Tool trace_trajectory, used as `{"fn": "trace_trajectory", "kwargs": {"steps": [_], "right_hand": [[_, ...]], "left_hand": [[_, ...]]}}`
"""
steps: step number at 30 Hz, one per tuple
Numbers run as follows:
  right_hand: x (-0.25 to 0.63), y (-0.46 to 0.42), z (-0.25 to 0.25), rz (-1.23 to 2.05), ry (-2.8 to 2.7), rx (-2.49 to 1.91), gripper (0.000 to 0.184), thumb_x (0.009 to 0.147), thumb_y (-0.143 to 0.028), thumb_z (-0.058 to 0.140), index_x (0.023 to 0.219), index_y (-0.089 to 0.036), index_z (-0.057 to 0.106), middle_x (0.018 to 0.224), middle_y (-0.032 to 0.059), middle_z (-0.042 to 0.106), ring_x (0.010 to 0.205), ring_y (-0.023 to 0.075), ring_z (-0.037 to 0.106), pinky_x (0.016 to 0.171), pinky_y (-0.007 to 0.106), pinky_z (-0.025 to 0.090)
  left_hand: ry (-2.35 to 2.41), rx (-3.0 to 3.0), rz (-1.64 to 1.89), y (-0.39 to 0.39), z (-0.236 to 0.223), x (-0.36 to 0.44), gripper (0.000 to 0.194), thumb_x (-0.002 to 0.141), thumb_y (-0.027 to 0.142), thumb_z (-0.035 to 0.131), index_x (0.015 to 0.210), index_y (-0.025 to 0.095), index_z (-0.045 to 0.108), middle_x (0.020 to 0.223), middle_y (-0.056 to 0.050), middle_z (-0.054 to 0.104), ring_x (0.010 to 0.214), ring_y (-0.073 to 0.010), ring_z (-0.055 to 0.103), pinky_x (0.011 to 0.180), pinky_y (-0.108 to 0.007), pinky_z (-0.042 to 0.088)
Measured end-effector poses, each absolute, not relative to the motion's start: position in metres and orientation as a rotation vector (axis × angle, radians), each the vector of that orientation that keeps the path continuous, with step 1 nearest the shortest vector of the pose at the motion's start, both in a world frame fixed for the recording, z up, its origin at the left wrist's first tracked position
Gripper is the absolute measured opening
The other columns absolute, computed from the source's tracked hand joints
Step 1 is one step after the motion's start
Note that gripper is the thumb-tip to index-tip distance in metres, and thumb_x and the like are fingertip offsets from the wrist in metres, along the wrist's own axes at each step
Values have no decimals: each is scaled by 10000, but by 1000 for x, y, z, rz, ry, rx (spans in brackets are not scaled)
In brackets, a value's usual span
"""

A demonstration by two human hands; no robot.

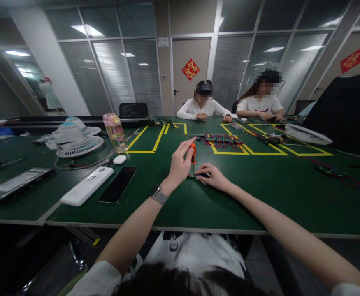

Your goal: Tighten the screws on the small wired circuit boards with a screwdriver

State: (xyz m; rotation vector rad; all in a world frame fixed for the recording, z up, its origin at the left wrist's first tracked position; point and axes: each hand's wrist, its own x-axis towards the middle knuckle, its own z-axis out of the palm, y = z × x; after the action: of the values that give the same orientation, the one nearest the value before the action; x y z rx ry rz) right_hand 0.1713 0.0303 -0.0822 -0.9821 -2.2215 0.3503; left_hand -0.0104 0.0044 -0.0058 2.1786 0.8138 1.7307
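Observation:
My left hand point(180, 159) is closed around the orange handle of a screwdriver point(193, 154), which stands upright with its shaft pointing down. The shaft meets a small green circuit board point(191, 176) lying on the green tabletop point(167, 213). From the right, the fingers of my right hand point(212, 176) grip the board's edge, and they partly cover it. Just beyond my hands lies a row of boards with tangled red and blue wires point(223, 141).
To my left are a black phone point(118, 185), a white power bank point(87, 186), a white case point(119, 159), a drink bottle point(115, 133) and white fans point(79, 142). More wired boards point(334, 170) lie at right. Two people sit across the table, near yellow tape outlines point(268, 153).

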Motion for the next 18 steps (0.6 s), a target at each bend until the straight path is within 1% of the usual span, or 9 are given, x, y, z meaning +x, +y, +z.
{"fn": "trace_trajectory", "kwargs": {"steps": [2, 5, 8, 10, 14, 16, 18], "right_hand": [[171, 30, -83, 367, -2220, -963, 167, 796, -269, 668, 940, -240, 746, 995, 75, 666, 939, 216, 605, 879, 378, 467], [171, 30, -82, 431, -2220, -953, 183, 815, -282, 644, 965, -246, 742, 1079, 78, 667, 978, 220, 624, 904, 381, 471], [170, 29, -81, 484, -2220, -967, 194, 824, -284, 630, 977, -243, 741, 1117, 83, 668, 1003, 230, 632, 920, 389, 474], [170, 28, -81, 500, -2219, -979, 198, 823, -285, 627, 981, -244, 740, 1126, 82, 670, 1021, 235, 630, 925, 393, 475], [170, 28, -80, 500, -2222, -987, 203, 820, -291, 630, 988, -251, 737, 1133, 77, 672, 1030, 236, 629, 924, 394, 478], [171, 28, -80, 496, -2224, -990, 206, 821, -292, 628, 990, -247, 737, 1133, 79, 672, 1029, 234, 630, 930, 393, 475], [171, 29, -81, 495, -2227, -985, 210, 823, -292, 627, 995, -241, 736, 1132, 84, 673, 1032, 232, 629, 938, 391, 471]], "left_hand": [[811, 2161, 1749, 4, -5, -10, 301, 946, 227, 421, 1212, 204, 559, 1190, -73, 607, 1091, -167, 571, 961, -314, 438], [854, 2139, 1785, 4, -5, -10, 253, 922, 239, 476, 1136, 193, 602, 1066, -69, 639, 955, -155, 607, 849, -279, 484], [916, 2132, 1806, 4, -6, -10, 223, 908, 251, 505, 1086, 189, 624, 1005, -60, 631, 885, -144, 598, 798, -261, 487], [922, 2138, 1796, 4, -6, -10, 250, 925, 250, 470, 1127, 196, 607, 1039, -63, 629, 936, -150, 595, 839, -275, 479], [854, 2170, 1754, 4, -6, -10, 320, 959, 217, 378, 1233, 206, 542, 1203, -78, 599, 1113, -165, 556, 965, -315, 431], [842, 2184, 1741, 3, -6, -9, 320, 959, 212, 380, 1237, 204, 538, 1186, -78, 611, 1091, -163, 570, 954, -310, 439], [868, 2185, 1754, 4, -6, -9, 298, 951, 217, 404, 1206, 200, 556, 1108, -74, 630, 1004, -158, 596, 899, -296, 464]]}}
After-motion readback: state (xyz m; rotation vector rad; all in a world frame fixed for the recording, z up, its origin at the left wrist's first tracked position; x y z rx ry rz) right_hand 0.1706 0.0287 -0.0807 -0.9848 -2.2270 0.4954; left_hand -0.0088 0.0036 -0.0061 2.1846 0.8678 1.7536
